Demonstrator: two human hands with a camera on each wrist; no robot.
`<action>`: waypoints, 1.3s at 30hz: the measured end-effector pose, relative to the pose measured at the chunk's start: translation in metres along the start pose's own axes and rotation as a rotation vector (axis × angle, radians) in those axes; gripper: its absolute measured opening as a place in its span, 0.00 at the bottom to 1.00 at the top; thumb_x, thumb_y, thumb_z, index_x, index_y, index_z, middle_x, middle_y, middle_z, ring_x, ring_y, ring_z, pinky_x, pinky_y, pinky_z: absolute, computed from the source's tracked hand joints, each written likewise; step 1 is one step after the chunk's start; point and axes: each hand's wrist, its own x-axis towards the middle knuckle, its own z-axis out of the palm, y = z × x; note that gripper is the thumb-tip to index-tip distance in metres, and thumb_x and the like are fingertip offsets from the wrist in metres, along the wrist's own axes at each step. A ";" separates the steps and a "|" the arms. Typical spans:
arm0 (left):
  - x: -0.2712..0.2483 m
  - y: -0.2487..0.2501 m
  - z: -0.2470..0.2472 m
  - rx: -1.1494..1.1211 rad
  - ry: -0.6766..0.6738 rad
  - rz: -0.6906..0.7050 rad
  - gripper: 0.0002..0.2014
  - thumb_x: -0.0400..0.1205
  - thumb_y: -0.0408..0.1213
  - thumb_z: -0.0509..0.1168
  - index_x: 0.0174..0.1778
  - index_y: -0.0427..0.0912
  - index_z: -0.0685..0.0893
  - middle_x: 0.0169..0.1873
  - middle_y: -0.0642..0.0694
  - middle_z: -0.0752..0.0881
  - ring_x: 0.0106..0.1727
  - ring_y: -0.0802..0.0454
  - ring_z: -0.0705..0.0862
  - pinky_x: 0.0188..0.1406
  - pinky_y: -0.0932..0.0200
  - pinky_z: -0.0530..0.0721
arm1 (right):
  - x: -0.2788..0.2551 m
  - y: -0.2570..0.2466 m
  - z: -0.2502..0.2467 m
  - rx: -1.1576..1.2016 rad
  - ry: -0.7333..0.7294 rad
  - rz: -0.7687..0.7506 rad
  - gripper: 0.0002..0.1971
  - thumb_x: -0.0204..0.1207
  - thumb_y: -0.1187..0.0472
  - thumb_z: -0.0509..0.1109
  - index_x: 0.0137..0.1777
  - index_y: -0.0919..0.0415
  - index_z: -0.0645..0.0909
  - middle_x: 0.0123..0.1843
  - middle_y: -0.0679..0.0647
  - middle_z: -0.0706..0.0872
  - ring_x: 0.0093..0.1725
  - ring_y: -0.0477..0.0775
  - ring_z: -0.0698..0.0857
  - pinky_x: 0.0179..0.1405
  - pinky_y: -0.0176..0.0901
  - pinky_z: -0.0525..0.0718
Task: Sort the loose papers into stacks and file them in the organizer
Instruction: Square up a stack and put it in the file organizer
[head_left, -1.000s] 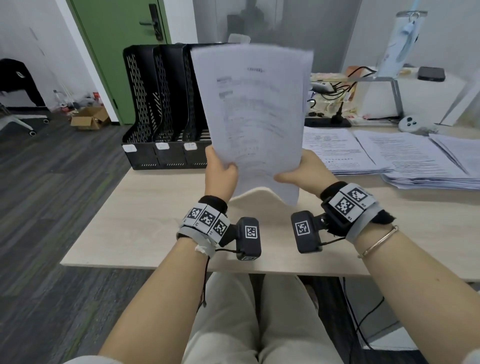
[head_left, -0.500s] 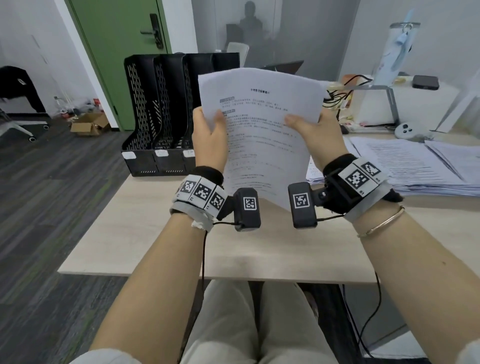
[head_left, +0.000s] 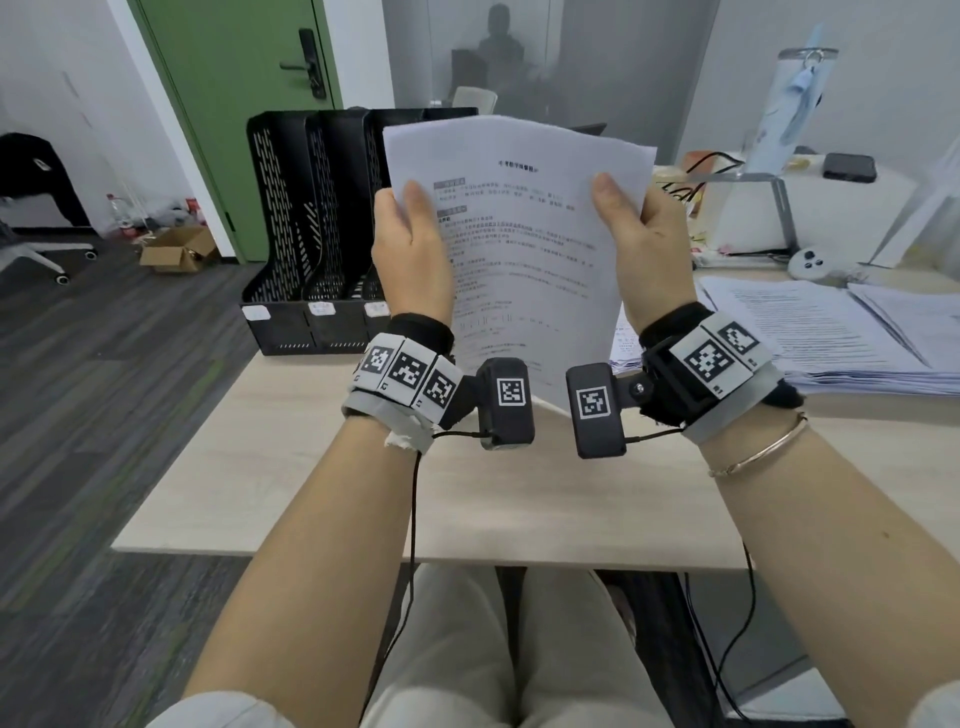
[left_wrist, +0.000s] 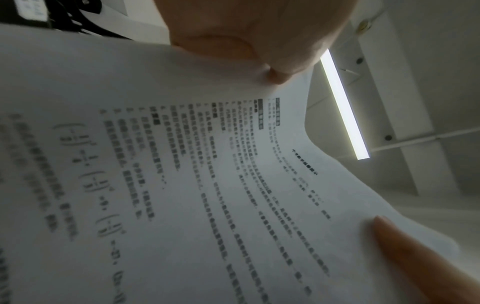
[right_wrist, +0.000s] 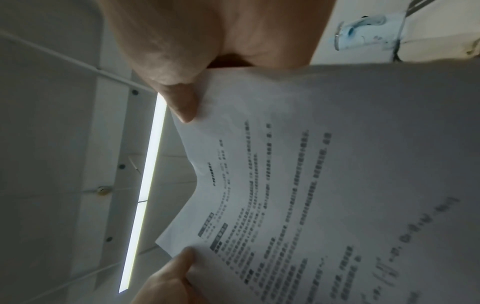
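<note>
Thumbs pressed on the printed face, we pinch the paper (head_left: 524, 249) at its side edges, left hand (head_left: 410, 249) and right hand (head_left: 649, 244); our other fingers are hidden behind it. We hold it upright above the desk (head_left: 519, 499), before the black organizer (head_left: 311, 228) at the far left corner.
</note>
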 end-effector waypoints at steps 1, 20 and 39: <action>0.000 0.001 0.000 0.012 0.000 -0.005 0.15 0.88 0.43 0.52 0.34 0.48 0.67 0.31 0.57 0.72 0.28 0.67 0.71 0.29 0.73 0.69 | 0.001 0.000 0.000 -0.006 -0.013 0.001 0.08 0.83 0.59 0.63 0.45 0.61 0.80 0.40 0.49 0.85 0.39 0.44 0.85 0.42 0.44 0.85; -0.053 -0.042 -0.007 0.033 -0.119 -0.164 0.08 0.86 0.43 0.57 0.49 0.42 0.73 0.44 0.56 0.81 0.45 0.59 0.81 0.41 0.66 0.77 | -0.047 0.051 -0.014 -0.315 -0.220 0.396 0.07 0.77 0.67 0.68 0.52 0.57 0.82 0.51 0.53 0.86 0.50 0.51 0.84 0.50 0.44 0.82; -0.044 -0.044 -0.008 0.103 -0.060 -0.159 0.09 0.87 0.42 0.55 0.47 0.41 0.71 0.44 0.53 0.81 0.49 0.52 0.80 0.49 0.63 0.78 | -0.023 0.031 -0.025 -0.231 -0.195 0.183 0.10 0.80 0.69 0.66 0.57 0.60 0.82 0.52 0.51 0.87 0.45 0.38 0.85 0.44 0.28 0.85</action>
